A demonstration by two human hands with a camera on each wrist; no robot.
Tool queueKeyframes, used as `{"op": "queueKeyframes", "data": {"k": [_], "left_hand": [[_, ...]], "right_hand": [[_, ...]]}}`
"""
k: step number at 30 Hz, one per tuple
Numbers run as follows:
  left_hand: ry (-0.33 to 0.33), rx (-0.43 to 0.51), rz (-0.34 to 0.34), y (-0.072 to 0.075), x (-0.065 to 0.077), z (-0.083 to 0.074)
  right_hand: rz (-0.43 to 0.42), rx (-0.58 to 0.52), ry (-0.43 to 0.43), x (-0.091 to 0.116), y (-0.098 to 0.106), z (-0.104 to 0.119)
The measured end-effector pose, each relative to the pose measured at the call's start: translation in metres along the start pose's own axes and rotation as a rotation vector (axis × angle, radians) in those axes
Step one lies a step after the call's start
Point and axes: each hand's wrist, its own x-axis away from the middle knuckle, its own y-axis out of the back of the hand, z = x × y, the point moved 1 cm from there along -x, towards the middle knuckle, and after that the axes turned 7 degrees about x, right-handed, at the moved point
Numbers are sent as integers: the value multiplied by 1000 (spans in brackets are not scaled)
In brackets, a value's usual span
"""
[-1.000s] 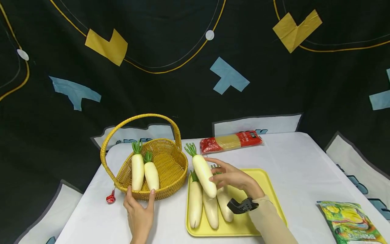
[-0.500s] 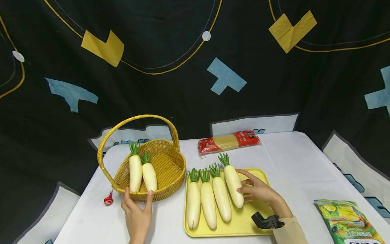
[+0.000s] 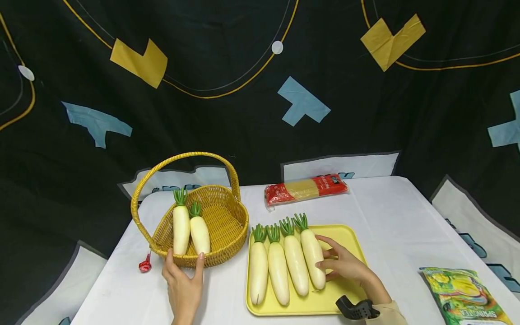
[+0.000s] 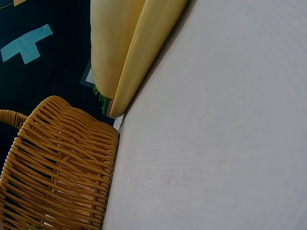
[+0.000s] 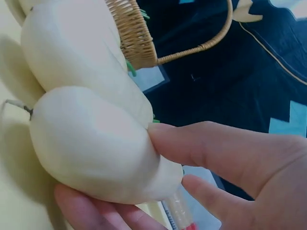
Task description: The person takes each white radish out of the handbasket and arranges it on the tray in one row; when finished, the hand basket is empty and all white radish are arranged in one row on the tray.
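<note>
My right hand holds the rightmost white radish on the yellow tray. In the right wrist view, my thumb lies on one side of this radish and fingers curl beneath it. To its left, three more white radishes lie side by side, green tops pointing away. My left hand touches the front rim of the yellow wicker basket, thumb and index finger spread apart. Inside the basket, two white radishes lean against its left side. The left wrist view shows the wicker wall, with my fingers out of sight.
A red and clear packet of noodles lies behind the tray. Near the right edge is a green and yellow bag. A small red wrapped candy sits left of the basket on the white tablecloth. A dark curtain hangs behind.
My right hand has carried the radish rightward across the tray and lowered it beside the other three. My left hand has stayed at the basket rim.
</note>
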Motion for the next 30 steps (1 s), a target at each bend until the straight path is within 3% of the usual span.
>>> {"op": "queueKeyframes", "data": {"k": [17, 30], "left_hand": [[4, 0, 12, 1, 0, 0], [-3, 6, 9, 1, 0, 0]], "right_hand": [[-210, 249, -84, -2, -10, 12], [-346, 310, -25, -15, -6, 28]]}}
